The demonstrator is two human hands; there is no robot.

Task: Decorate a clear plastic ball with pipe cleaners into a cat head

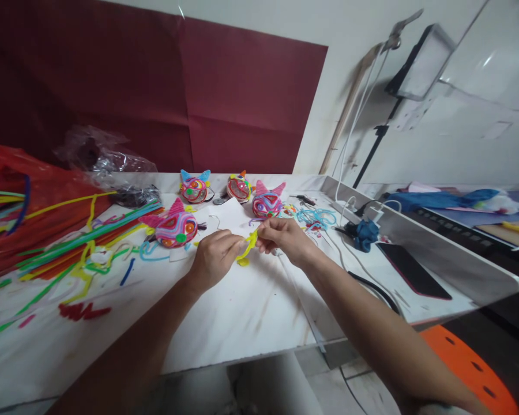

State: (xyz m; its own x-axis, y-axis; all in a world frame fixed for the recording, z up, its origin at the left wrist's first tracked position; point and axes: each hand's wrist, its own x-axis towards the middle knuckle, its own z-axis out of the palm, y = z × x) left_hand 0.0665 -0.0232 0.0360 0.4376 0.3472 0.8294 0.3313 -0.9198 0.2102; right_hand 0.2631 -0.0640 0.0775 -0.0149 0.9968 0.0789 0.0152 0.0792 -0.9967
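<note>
My left hand (215, 255) and my right hand (283, 237) meet above the white table (225, 323), both pinched on a yellow pipe cleaner (247, 249) that bends and curls between them. Just beyond my hands lie several round cat-faced crafts wound from coloured pipe cleaners: a pink one (173, 227) at the left, a pink one (267, 203) behind my right hand, a blue-eared one (194, 187) and an orange-topped one (239, 186) further back. A white sheet of paper (225, 219) lies under them.
Long loose pipe cleaners (69, 242) and red plastic bags (21, 202) cover the table's left. A clear crumpled bag (99, 153) sits behind. At right lie a dark phone (410, 270), cables, blue yarn (315, 218) and an orange stool (471, 369) below the table edge.
</note>
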